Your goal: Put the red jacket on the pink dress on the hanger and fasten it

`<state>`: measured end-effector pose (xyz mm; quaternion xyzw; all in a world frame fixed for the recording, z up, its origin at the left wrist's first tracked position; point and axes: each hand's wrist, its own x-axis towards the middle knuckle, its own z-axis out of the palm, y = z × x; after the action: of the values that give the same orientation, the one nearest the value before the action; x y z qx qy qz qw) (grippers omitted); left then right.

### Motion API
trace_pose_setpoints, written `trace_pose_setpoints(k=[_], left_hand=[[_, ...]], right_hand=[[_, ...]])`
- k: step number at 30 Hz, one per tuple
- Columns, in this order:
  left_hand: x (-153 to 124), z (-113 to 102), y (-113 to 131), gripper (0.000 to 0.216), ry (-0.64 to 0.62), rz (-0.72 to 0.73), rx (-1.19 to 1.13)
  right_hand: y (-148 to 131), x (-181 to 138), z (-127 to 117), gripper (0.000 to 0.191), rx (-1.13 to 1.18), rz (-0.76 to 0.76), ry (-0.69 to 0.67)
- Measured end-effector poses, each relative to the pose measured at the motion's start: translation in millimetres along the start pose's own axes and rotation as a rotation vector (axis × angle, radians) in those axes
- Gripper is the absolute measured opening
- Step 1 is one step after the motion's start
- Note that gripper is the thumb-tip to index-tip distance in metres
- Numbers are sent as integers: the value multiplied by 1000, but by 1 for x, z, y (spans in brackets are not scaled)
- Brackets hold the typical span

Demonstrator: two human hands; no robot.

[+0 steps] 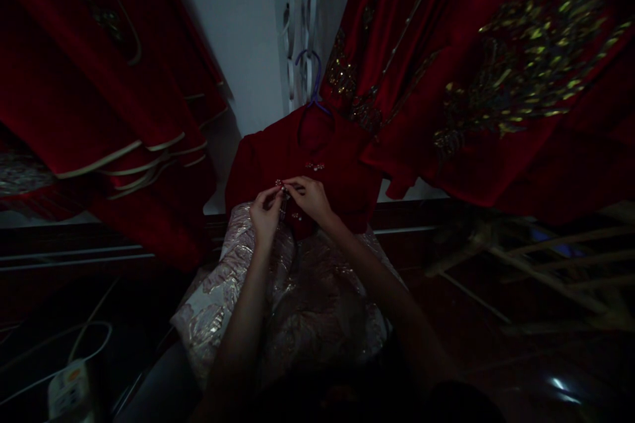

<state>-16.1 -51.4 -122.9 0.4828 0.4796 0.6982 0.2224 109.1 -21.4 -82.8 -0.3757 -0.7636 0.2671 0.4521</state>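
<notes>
A red garment top [268, 152] with a shiny pale brocade skirt [213, 310] hangs in front of me on a purple hanger [316, 76]. Small beaded fasteners run down its front: an upper beaded fastener [315, 166] and a lower beaded fastener [296, 216]. Between these two, my left hand [266, 213] and my right hand [308, 198] meet, fingertips pinched around another beaded fastener [278, 182]. Both hands are closed. Dim light hides exactly how each fingertip grips it.
Red garments with pale piping [124, 158] hang at left, and a red garment with gold sequins [526, 73] at right. Behind is a white wall [233, 20] with metal bars [302, 13]. A power strip [72, 386] with cables lies lower left; a wooden rack [546, 271] stands right.
</notes>
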Motion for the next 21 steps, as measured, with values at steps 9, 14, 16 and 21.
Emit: trace_pose_setpoints(k=[9,14,16,21], left_hand=[[-49,-2,-49,19,-226,-114,48],[-57,-12,-61,24,-246,-86,99],[-54,-13,-65,26,-323,-145,45],[-54,-12,-71,25,-468,-102,56]], right_hand=[[22,-55,-61,23,-6,177,-168],[26,-69,-79,24,-169,269,-304],[25,-67,-77,27,-219,291,-305],[29,-68,-65,37,-441,294,-274]])
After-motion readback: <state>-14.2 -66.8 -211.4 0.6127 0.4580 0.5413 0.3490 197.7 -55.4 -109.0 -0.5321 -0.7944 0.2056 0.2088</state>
